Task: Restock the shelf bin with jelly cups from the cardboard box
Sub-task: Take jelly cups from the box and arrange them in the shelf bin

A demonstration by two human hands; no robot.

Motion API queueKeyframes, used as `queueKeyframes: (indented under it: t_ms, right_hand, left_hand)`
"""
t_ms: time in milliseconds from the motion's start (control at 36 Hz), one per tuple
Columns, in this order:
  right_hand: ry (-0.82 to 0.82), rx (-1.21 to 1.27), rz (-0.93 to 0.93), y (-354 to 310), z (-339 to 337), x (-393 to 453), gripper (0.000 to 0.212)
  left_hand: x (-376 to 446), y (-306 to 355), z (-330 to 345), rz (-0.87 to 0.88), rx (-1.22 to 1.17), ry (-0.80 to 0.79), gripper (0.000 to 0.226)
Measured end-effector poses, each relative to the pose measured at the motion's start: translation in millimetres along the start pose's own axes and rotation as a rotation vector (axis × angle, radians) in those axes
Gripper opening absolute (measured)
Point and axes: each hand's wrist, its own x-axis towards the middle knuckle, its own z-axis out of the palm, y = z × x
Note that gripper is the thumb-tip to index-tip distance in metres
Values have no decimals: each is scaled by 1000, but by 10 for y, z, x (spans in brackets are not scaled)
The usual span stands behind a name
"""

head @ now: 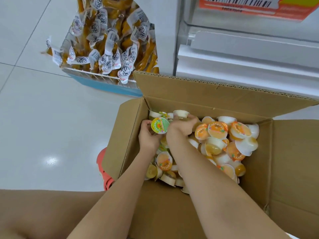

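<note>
An open cardboard box (198, 94) stands on the floor, holding several jelly cups (222, 135) with orange and green lids. Both my hands are inside it at the far left corner. My left hand (149, 135) grips a jelly cup with a green and yellow lid (159, 125). My right hand (181, 128) curls around cups at the pile's far edge, a pale cup (181, 114) showing above its fingers. The shelf bin for the cups is not clearly in view.
A clear-walled bin with a blue base (105, 83) holds several yellow snack packets (110, 40) on the floor to the upper left. A white shelf unit (241, 54) rises behind the box. A red shoe (103, 168) sits by the box's left wall.
</note>
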Motion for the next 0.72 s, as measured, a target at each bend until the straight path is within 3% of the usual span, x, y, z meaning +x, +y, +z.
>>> queueKeyframes:
  t_ms: [111,250,361,583,722]
  right_hand:
    - [-112,188,33,92,-156,15,32]
    - [-602,219,-91,129,-770,95,37]
    - [-809,205,-140,-121,-1152,57,39]
    - [-937,-113,-516,-849,-1633,-314,44]
    - [-962,-265,-792,-1600,-1987,-748,52]
  left_hand:
    - [12,40,-23,21,49,-20,52]
    - [6,226,-87,102,104,-106,54]
    - [-102,469,-127,165,182,-251,54]
    - [-613,1200,-194,273,239,-439,54]
    - [-1048,1911,-256,203,137,-585,55]
